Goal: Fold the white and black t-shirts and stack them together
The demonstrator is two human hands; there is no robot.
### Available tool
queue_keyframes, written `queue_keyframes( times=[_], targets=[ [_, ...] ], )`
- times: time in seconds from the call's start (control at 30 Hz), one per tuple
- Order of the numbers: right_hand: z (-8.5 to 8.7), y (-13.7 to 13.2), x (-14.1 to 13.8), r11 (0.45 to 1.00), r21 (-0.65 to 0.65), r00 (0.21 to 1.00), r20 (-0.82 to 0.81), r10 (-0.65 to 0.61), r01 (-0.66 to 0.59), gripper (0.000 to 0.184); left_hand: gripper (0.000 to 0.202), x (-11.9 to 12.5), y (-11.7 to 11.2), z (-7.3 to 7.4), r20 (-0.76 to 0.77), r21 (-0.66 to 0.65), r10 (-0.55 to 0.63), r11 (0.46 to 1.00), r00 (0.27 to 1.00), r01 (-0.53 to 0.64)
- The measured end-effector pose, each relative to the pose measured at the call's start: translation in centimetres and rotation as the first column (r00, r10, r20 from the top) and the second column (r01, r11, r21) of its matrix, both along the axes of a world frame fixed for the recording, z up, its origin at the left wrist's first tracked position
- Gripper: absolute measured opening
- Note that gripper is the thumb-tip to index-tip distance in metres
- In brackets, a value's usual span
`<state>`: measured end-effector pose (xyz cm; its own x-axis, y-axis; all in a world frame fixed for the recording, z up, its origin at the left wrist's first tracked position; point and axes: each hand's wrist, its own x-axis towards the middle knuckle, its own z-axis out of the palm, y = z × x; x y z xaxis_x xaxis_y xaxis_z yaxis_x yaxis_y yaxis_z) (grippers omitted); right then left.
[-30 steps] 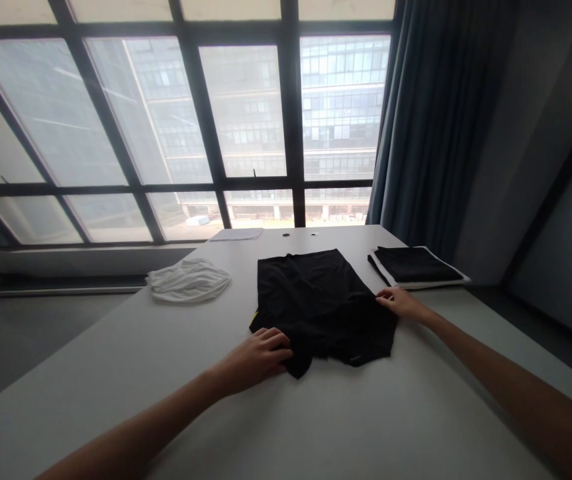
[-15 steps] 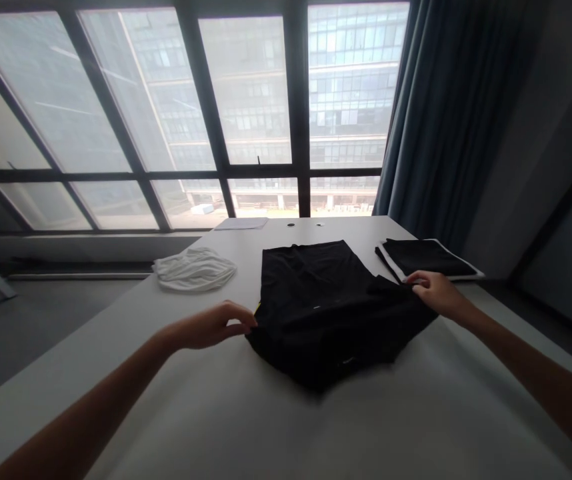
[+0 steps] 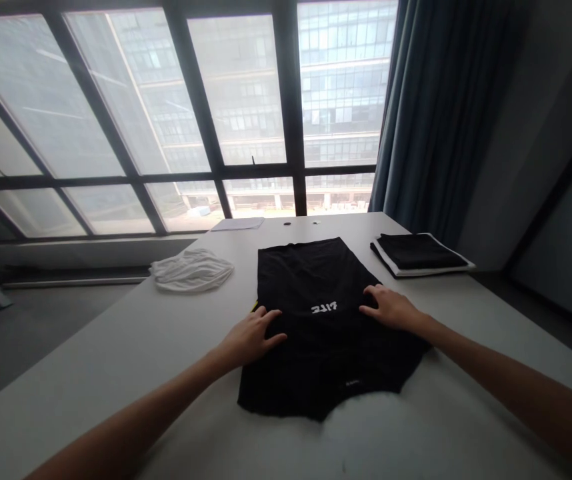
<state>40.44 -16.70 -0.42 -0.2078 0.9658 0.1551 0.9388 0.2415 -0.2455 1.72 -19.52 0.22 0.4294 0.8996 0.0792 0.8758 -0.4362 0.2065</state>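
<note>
A black garment [image 3: 316, 293] with small white lettering lies spread on the white table [image 3: 116, 360], its near part folded over the far part. My left hand [image 3: 253, 333] lies flat on its left side, fingers spread. My right hand [image 3: 389, 308] rests flat on its right side, fingers stretched out. Neither hand grips the cloth.
A crumpled white garment [image 3: 191, 270] lies at the left of the table. A folded black piece on a white one [image 3: 419, 253] sits at the right rear. A sheet of paper [image 3: 239, 224] lies by the window. A blue curtain [image 3: 431, 113] hangs at the right.
The near edge of the black garment was lifted by both hands and folded over; now both hands lie flat on top of it and white lettering shows.
</note>
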Motion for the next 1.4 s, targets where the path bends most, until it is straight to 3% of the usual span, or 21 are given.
queue_keyframes(
  times=[0.1, 0.23, 0.33, 0.47, 0.57, 0.63, 0.7, 0.8, 0.87, 0.93, 1.0, 1.07, 1.17, 1.2, 1.27, 1.33, 1.4],
  targets=[
    [-0.8, 0.1, -1.2, 0.999, -0.032, 0.999, 0.045, 0.024, -0.022, 0.034, 0.057, 0.3, -0.6, -0.4, -0.055, 0.013, -0.011, 1.000, 0.998, 0.012],
    [-0.4, 0.9, 0.1, 1.000, -0.001, 0.999, -0.051, -0.016, 0.016, 0.025, 0.054, 0.3, -1.5, -0.1, -0.085, 0.021, -0.051, 0.998, 0.995, 0.053],
    [0.7, 1.5, 3.2, 0.992, 0.084, 0.984, -0.157, -0.083, 0.097, 0.024, 0.051, 0.4, -1.8, 0.3, -0.087, -0.003, -0.116, 0.993, 0.989, 0.116],
    [1.5, 2.1, 9.1, 0.934, 0.159, 0.924, -0.269, -0.271, 0.320, 0.021, 0.038, 0.6, -1.1, 0.8, -0.056, -0.055, -0.168, 0.985, 0.984, 0.165],
    [0.7, 2.2, 12.9, 0.899, 0.045, 0.859, -0.320, -0.401, 0.436, 0.018, 0.034, 0.7, -0.1, 0.8, -0.043, -0.095, -0.112, 0.990, 0.993, 0.108],
    [-0.3, 2.2, 14.4, 0.893, -0.050, 0.809, -0.405, -0.427, 0.446, 0.018, 0.036, 0.8, 0.5, 0.5, -0.024, -0.102, -0.071, 0.992, 0.997, 0.069],
    [-1.4, 2.2, 15.0, 0.900, -0.097, 0.755, -0.510, -0.411, 0.424, 0.018, 0.038, 0.7, 1.0, 0.1, 0.034, -0.078, -0.046, 0.996, 0.998, 0.048],
    [-2.4, 2.3, 15.0, 0.914, -0.053, 0.703, -0.622, -0.345, 0.402, 0.019, 0.039, 0.1, 1.8, -0.3, 0.165, -0.045, 0.020, 0.999, 0.986, -0.012],
    [-2.7, 2.3, 14.8, 0.919, -0.032, 0.686, -0.655, -0.316, 0.392, 0.018, 0.040, -0.9, 2.3, -0.2, 0.291, -0.094, 0.106, 0.992, 0.951, -0.081],
    [-2.9, 2.3, 14.7, 0.925, -0.049, 0.678, -0.667, -0.311, 0.376, 0.018, 0.043, -2.6, 2.5, 0.4, 0.448, -0.241, 0.224, 0.962, 0.865, -0.125],
    [-3.1, 2.3, 15.0, 0.931, -0.055, 0.689, -0.657, -0.306, 0.361, 0.020, 0.046, -4.9, 2.3, 1.3, 0.564, -0.425, 0.354, 0.899, 0.746, -0.105],
    [-3.4, 2.5, 15.5, 0.938, -0.044, 0.721, -0.628, -0.293, 0.343, 0.021, 0.048, -7.8, 1.9, 2.1, 0.590, -0.558, 0.444, 0.828, 0.674, -0.056],
    [-4.2, 3.1, 16.6, 0.958, -0.063, 0.778, -0.570, -0.263, 0.278, 0.023, 0.044, -12.2, 1.4, 2.8, 0.475, -0.668, 0.495, 0.741, 0.727, -0.068],
    [-4.4, 3.3, 17.0, 0.966, -0.076, 0.799, -0.548, -0.248, 0.247, 0.023, 0.041, -13.2, 1.4, 2.9, 0.412, -0.662, 0.496, 0.739, 0.764, -0.123],
    [-4.6, 3.6, 17.3, 0.974, -0.093, 0.851, -0.474, -0.225, 0.206, 0.019, 0.035, -14.2, 1.1, 3.0, 0.305, -0.494, 0.482, 0.817, 0.821, -0.296],
    [-4.4, 3.5, 16.9, 0.968, -0.048, 0.907, -0.341, -0.247, 0.246, 0.015, 0.028, -13.2, 0.4, 3.4, 0.278, -0.114, 0.423, 0.906, 0.863, -0.407],
    [-3.8, 3.0, 15.6, 0.952, 0.109, 0.946, -0.185, -0.265, 0.287, 0.016, 0.025, -10.3, -0.8, 3.9, 0.280, 0.239, 0.271, 0.910, 0.921, -0.340]
  ],
)
